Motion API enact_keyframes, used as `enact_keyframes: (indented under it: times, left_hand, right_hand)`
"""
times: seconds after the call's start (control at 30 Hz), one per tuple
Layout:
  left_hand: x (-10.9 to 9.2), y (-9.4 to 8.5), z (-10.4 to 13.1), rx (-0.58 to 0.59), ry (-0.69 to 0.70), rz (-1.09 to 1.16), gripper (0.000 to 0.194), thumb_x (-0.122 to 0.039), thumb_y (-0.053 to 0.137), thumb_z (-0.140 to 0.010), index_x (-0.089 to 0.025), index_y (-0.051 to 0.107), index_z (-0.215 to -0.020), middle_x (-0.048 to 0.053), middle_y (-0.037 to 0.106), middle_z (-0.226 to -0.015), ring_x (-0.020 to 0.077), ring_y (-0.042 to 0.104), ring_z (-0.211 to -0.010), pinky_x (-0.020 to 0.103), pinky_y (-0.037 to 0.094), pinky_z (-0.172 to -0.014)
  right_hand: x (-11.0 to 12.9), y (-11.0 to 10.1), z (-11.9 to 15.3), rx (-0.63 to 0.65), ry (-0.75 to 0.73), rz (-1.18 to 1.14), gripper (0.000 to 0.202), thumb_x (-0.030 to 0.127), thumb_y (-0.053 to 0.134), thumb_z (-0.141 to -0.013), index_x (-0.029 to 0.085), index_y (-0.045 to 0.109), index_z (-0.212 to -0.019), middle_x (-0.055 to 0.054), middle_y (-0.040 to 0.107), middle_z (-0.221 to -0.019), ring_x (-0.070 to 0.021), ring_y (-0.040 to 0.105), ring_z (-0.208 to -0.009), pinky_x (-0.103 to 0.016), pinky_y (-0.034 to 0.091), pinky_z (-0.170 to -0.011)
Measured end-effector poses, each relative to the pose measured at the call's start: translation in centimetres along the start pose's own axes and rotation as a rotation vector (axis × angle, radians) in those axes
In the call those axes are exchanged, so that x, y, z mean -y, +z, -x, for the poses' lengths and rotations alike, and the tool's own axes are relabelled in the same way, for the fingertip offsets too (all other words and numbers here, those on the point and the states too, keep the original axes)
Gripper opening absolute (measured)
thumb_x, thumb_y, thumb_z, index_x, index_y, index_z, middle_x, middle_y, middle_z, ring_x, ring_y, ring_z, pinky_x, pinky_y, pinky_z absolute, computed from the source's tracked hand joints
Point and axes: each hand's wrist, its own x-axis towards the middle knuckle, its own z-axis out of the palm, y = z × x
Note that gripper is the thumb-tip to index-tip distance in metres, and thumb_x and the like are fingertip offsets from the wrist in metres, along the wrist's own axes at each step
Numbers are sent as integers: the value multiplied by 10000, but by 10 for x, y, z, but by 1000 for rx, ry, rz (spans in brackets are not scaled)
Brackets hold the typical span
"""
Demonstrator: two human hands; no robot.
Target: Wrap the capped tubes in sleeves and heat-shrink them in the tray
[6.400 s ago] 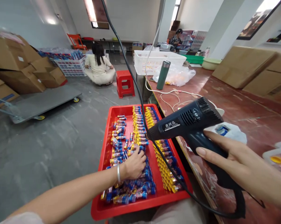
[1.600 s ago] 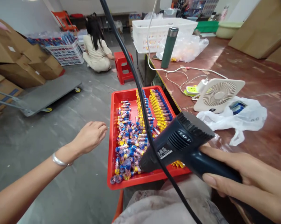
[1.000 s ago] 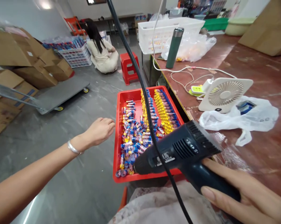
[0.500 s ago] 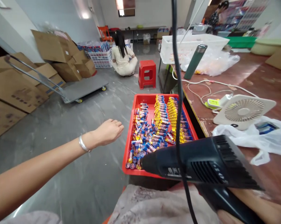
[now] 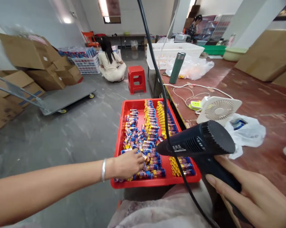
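Left hand (image 5: 130,163) is now reaching over the capped tubes (image 5: 151,122), grip hidden; right hand (image 5: 248,188) is holding the hot-air blower (image 5: 197,142). Heating seems ongoing, next needing steady aim.

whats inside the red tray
Small yellow-and-blue tubes: two lined-up columns, plus a loose jumble left of them. The left hand and dark blower hide parts; the jumble's bottom can't be seen.

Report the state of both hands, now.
Left hand: half-curled over the small tubes; whether it grips one cannot be told.
Right hand: closed, holding the dark blower.
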Motion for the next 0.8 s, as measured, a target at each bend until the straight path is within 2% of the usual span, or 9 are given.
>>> enact_keyframes:
  times: [0.07, 0.13, 0.23, 0.3, 0.43, 0.57, 0.67, 0.8]
  left_hand:
    - [-11, 17, -22, -33, 84, 2, 167, -213, 570, -868, -217, 661, -1007, 87, 682, -1045, 248, 572, -1012, 426, 365, -966]
    - [-19, 36, -37, -13, 85, -41, 194, -249, 587, -848, -222, 681, -1015, 104, 681, -1101, 279, 550, -1103, 486, 312, -1039]
    - [-27, 62, -45, 53, 10, -141, 270, -320, 626, -803, -185, 719, -1017, 154, 677, -1151, 347, 515, -1186, 556, 276, -1060]
    - [-30, 72, -42, 82, -15, -189, 324, -335, 616, -808, -180, 720, -1073, 153, 680, -1176, 358, 492, -1227, 563, 258, -1078]
    - [-31, 72, -39, 112, -19, -256, 354, -326, 547, -858, -194, 701, -1148, 124, 653, -1252, 325, 490, -1239, 523, 259, -1099]
    - [-26, 66, -46, 104, -37, -254, 415, -432, 552, -864, -140, 719, -1106, 167, 632, -1251, 344, 494, -1210, 535, 262, -1094]
    - [-22, 63, -46, 100, -111, -250, 459, -475, 609, -814, -122, 729, -1082, 199, 604, -1259, 391, 460, -1229, 575, 245, -1079]
    - [-12, 55, -34, 131, -178, -183, 440, -481, 572, -842, -127, 723, -1055, 198, 565, -1287, 394, 456, -1214, 581, 251, -1057]
  right_hand:
    - [-7, 4, -8, 72, 19, -46, 575, 551, 388, -949, 142, 598, -1295, -131, 762, -924, -338, 712, -678, -434, 598, -627]
    - [-15, 7, -13, 84, 39, -88, 643, 589, 400, -938, 101, 568, -1322, -144, 758, -964, -340, 718, -727, -446, 604, -660]
    - [-22, 9, -17, 80, 36, -131, 659, 627, 423, -918, 122, 588, -1307, -139, 749, -1044, -341, 724, -840, -443, 612, -712]
    - [-23, 12, -19, 97, 33, -138, 658, 636, 426, -910, 129, 605, -1291, -142, 732, -1108, -353, 713, -921, -435, 616, -724]
    - [-16, 21, -31, 117, 51, -146, 609, 555, 422, -935, 118, 550, -1340, -151, 678, -1226, -358, 676, -1037, -427, 616, -740]
    - [-12, 22, -46, 140, 6, -167, 529, 437, 420, -963, 129, 482, -1389, -138, 673, -1241, -339, 673, -1051, -415, 596, -794]
    - [-18, 17, -46, 162, -14, -178, 535, 445, 419, -966, 135, 478, -1399, -130, 666, -1255, -339, 640, -1116, -410, 592, -824]
    - [-31, 17, -36, 184, -4, -200, 544, 481, 416, -953, 128, 544, -1346, -131, 723, -1131, -342, 698, -995, -410, 624, -724]
